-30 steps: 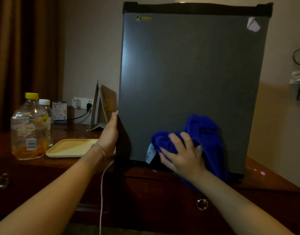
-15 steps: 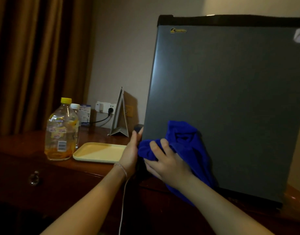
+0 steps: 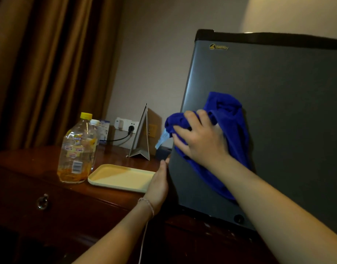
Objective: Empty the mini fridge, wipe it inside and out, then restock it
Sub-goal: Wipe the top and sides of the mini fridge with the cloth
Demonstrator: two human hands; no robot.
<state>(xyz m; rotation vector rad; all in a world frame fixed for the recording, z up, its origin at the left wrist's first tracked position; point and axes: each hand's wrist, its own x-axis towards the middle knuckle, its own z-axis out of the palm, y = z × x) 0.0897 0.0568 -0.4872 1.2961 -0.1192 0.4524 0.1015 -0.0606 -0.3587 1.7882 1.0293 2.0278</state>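
Note:
The grey mini fridge (image 3: 282, 115) stands on a dark wooden cabinet (image 3: 55, 202) with its door closed. My right hand (image 3: 200, 138) grips a bunched blue cloth (image 3: 228, 115) and presses it against the door near its left edge, about mid-height. My left hand (image 3: 159, 183) rests flat against the fridge's lower left side edge, fingers straight. A clear bottle with a yellow cap (image 3: 78, 149) holding orange liquid stands on the cabinet to the left, with a second white-capped bottle (image 3: 95, 124) behind it.
A pale yellow tray (image 3: 122, 178) lies on the cabinet between the bottles and the fridge. A folded stand-up card (image 3: 143, 134) stands behind it by a wall socket (image 3: 125, 124) with a plugged cable. Brown curtains (image 3: 40, 73) hang at left. A white cord (image 3: 143, 242) hangs below my left wrist.
My right hand has carried the blue cloth from the door's lower middle leftward and up to the left edge. The left hand has stayed on the fridge's side. The view swung left.

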